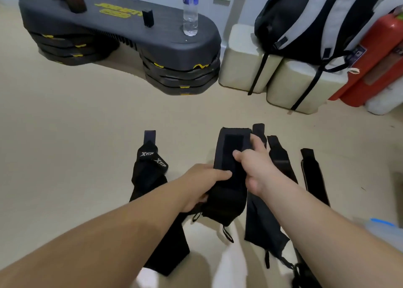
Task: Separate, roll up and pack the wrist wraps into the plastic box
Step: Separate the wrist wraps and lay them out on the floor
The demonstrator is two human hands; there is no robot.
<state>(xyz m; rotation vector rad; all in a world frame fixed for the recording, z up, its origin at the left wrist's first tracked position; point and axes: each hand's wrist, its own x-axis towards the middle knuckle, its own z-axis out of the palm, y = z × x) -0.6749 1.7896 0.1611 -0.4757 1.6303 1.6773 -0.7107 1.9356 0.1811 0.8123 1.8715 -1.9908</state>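
We have both hands on one black wrist wrap (231,157), lifted off the floor (87,124). Left hand (200,185) is closed around its near portion, thumb on top, fingers curled under. Right hand (254,163) pinches the far portion, thumb on the velcro face, fingers along its right edge. Wrap's long axis runs 6 to 12 o'clock from the grip; velcro end points at 12, thumb loop end hangs at 6 below our left hand. Right hand is nearer the free far end, so we judge it starts the roll or peel while left anchors.

Outward: a second wrap (265,229) lies just beside at 4 o'clock, same axis. Two more strips at 2–3 o'clock, the nearer one (281,159) beside our right hand, the outer one (314,176) apart. A branded pair (150,170) lies at 9 o'clock, apparently overlapped. The plastic box (383,231) sits at 4 o'clock, frame edge, blurred, nearer the right arm. Nothing looks rolled or packed yet.
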